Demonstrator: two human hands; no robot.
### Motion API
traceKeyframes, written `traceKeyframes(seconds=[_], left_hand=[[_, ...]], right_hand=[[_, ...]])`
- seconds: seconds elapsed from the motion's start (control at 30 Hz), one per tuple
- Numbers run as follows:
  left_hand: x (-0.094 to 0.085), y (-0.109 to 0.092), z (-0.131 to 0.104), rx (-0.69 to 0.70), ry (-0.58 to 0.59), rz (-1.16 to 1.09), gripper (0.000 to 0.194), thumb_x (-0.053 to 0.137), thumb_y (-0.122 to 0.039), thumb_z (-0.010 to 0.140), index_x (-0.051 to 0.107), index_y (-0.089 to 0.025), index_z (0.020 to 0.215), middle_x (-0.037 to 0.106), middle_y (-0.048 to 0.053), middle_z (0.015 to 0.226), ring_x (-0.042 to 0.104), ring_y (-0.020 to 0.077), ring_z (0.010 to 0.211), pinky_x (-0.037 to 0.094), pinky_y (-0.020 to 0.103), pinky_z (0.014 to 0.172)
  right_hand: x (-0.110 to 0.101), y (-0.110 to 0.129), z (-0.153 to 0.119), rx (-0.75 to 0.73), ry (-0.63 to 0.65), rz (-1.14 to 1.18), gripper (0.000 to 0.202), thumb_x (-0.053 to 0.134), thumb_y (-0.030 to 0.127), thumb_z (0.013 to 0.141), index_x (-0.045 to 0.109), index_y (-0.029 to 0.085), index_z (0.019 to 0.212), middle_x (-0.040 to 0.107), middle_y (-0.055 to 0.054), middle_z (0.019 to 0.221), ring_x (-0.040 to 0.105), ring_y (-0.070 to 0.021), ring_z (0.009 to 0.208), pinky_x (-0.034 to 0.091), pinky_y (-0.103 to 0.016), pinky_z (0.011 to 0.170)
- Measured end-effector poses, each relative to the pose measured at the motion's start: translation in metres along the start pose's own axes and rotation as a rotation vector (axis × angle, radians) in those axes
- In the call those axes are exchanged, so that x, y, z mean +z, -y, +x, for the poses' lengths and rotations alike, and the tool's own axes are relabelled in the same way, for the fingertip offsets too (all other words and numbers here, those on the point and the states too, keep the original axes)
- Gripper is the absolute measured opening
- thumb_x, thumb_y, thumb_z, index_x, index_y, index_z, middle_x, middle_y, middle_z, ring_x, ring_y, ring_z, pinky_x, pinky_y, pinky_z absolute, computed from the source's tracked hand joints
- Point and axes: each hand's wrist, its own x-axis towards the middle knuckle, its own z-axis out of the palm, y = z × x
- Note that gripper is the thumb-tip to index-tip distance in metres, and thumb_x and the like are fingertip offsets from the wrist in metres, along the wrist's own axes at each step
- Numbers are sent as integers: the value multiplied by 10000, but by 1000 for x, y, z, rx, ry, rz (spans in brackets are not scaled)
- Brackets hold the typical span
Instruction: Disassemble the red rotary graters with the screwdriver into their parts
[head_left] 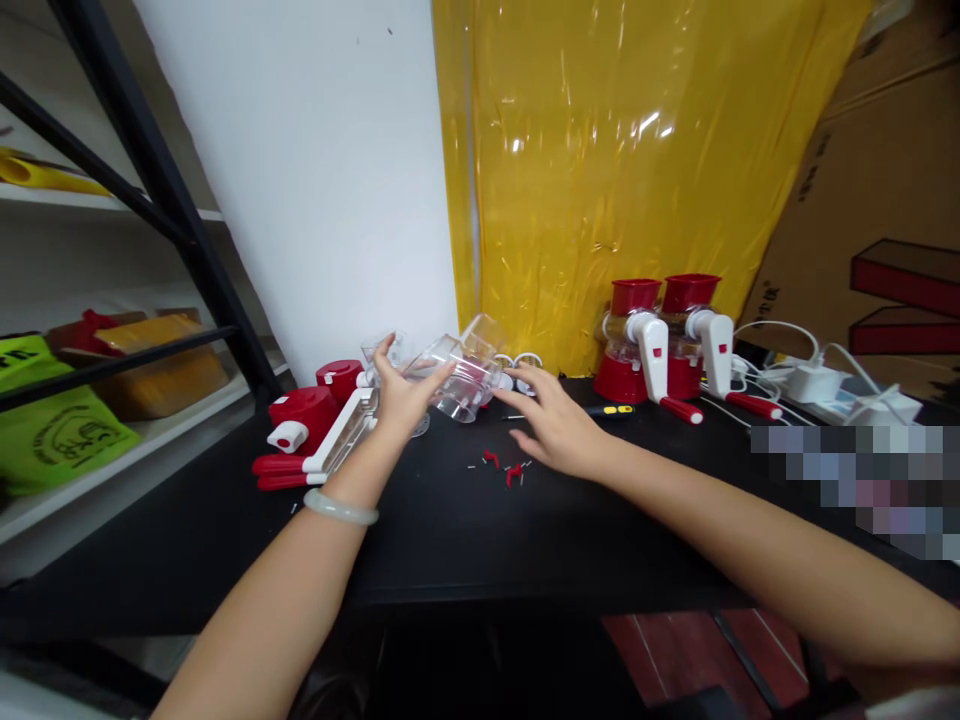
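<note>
Left hand (403, 405) grasps the clear housing (466, 378) mid-frame, thumb splayed along it, right hand (559, 425) half-unfurled with fingertips at its right end, contact unclear, housing tilted, one round mouth downward, long axis unreadable, red clips (514, 474) below, black tabletop (465, 545) running to its front edge, lower centre.

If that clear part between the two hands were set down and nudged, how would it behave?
The clear part would probably keep its shape, as its walls look like stiff plastic. It seems light for its size, being hollow. Its rounded sides might let it roll, though its branching openings would likely stop it soon.
</note>
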Motion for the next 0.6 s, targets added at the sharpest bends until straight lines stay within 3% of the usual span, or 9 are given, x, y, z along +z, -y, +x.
traceKeyframes(seconds=[0.1,0.27,0.33,0.43,0.6], left_hand=[[0,1,1,-108,71,21,906,847,-378,632,341,-304,1380,613,67,1006,648,170,648,565,330,577],[-7,2,8,-202,175,-77,757,706,-615,711,425,-281,1330,632,58,981,601,132,534,532,301,519],[-12,0,13,-175,178,-189,779,515,-760,766,403,-258,1352,653,86,1005,657,184,617,547,326,556],[-20,-4,20,-41,195,-304,830,303,-828,801,347,-257,1401,661,137,1145,709,261,857,572,376,683],[-28,1,28,184,178,-200,731,370,-757,845,411,-285,1402,562,142,1387,581,289,1227,520,417,907]], right_hand=[[1,14,19,-102,71,-86,817,625,142,799,260,243,1523,209,-156,1593,117,-335,1493,272,-584,1144],[5,12,57,-183,106,-112,856,643,69,766,277,241,1520,194,-152,1609,160,-324,1487,212,-555,1173],[8,11,73,-158,66,-47,879,682,108,747,276,226,1519,185,-160,1609,182,-329,1480,213,-548,1174],[18,12,98,-12,-92,128,915,698,221,751,218,225,1530,211,-151,1597,201,-317,1476,241,-538,1166],[42,13,149,364,-368,529,1028,712,290,737,63,179,1526,336,-187,1527,366,-267,1409,344,-442,1125]])
